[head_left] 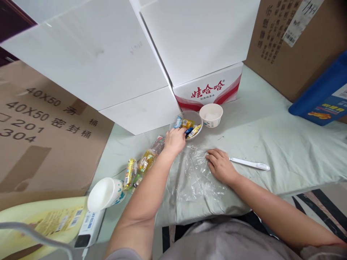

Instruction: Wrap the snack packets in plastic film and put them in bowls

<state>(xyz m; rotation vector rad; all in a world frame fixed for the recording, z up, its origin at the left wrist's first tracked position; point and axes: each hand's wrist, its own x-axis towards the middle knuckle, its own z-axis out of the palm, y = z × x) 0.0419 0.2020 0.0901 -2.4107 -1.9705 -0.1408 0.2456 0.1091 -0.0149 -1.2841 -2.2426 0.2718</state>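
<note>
My left hand [175,141] reaches into a clear bowl [197,117] of wrapped candies [189,127], fingers closed around some of them. My right hand [221,166] rests flat on a clear plastic bag [196,177] spread on a pale green cloth [271,144], with its fingers loosely curled. A white slim tool [251,164] lies just right of that hand. A white paper bowl [211,115] stands beside the candy bowl.
Large white boxes [108,65] and a red-printed carton [208,90] stand behind the bowls. Brown cartons [40,126] flank both sides, with a blue box [322,97] at right. More wrapped snacks [141,166], a tipped paper cup [104,193] and a small white device [88,227] lie at lower left.
</note>
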